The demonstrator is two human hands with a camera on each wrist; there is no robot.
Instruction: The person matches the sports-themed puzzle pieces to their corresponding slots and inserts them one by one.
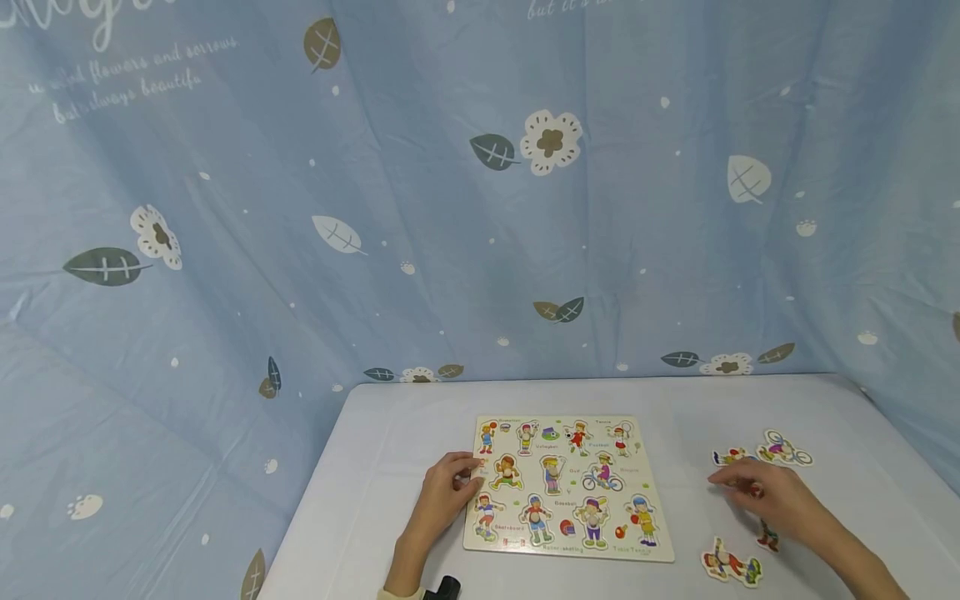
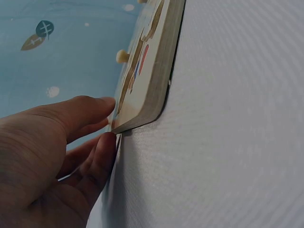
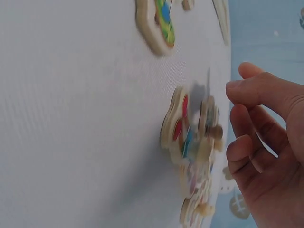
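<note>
Big blue leaf-and-flower curtain (image 1: 420,208) behind a white table (image 1: 405,433), and on that table lies a wooden picture board (image 1: 525,489) covered in little sporty kids, with the left hand (image 1: 438,500) pinching its left edge between thumb and fingers. The right hand (image 1: 772,496) hovers over some loose pieces (image 1: 726,458) off to the board's right, holding nothing, fingers loosely bent and a bit apart, with a bicycle piece (image 1: 782,450) past it, a red-and-green piece (image 1: 731,562) nearer the front, and small knobs (image 3: 216,132) sticking up
</note>
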